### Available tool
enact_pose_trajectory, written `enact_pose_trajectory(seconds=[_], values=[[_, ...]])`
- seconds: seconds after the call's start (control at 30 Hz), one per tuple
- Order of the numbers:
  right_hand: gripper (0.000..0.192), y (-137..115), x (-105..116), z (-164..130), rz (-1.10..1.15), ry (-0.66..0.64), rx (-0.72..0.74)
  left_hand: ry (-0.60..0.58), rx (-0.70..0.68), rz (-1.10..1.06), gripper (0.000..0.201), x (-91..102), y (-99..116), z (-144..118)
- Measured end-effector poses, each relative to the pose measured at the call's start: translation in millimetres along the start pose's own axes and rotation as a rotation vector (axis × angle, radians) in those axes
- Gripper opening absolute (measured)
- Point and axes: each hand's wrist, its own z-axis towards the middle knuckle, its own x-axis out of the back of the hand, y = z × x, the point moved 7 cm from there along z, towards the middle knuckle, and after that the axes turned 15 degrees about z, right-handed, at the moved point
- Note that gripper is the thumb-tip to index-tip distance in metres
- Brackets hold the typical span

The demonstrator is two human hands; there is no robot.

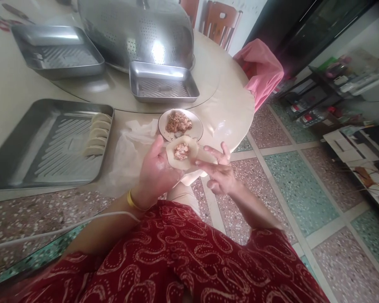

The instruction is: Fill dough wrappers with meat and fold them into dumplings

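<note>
- Left hand (156, 170) cupped half open under a round wrapper (182, 152), likely to keep the dab of filling (181, 150) centred.
- Right hand (219, 172) open, empty, fingertips touching the wrapper's right edge.
- Wrapper between both hands, just in front of the plate (196, 126) of minced filling.
- Folded dumplings (97, 134) lined along the right side of the tray (34, 147), probably to save room.
</note>
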Motion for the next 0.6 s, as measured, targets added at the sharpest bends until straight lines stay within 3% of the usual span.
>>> enact_pose_trajectory(seconds=[0.07, 0.17, 0.27, 0.37, 0.47, 0.6], values=[[0.054, -6, -7, -3, -0.025, -0.033, 0.068, -0.096, -0.034, -0.005, 0.069, -8.1, 5, -2], [0.052, -6, -15, -6, -0.090, -0.055, 0.056, -0.207, -0.048, -0.004, 0.071, -13.2, 7, -2], [0.051, -6, -20, -7, -0.142, -0.056, 0.025, -0.226, -0.066, 0.005, 0.073, -10.1, 8, -2], [0.054, -13, -18, -6, -0.076, -0.001, 0.035, -0.174, -0.115, 0.023, 0.073, -5.6, 12, -1], [0.053, -15, -13, -2, 0.161, 0.088, -0.090, -0.124, -0.175, 0.062, 0.074, -5.9, 15, 0], [0.048, -9, -19, 2, 0.731, 0.136, -0.452, -0.068, -0.250, 0.086, 0.074, -5.6, 19, 3]])
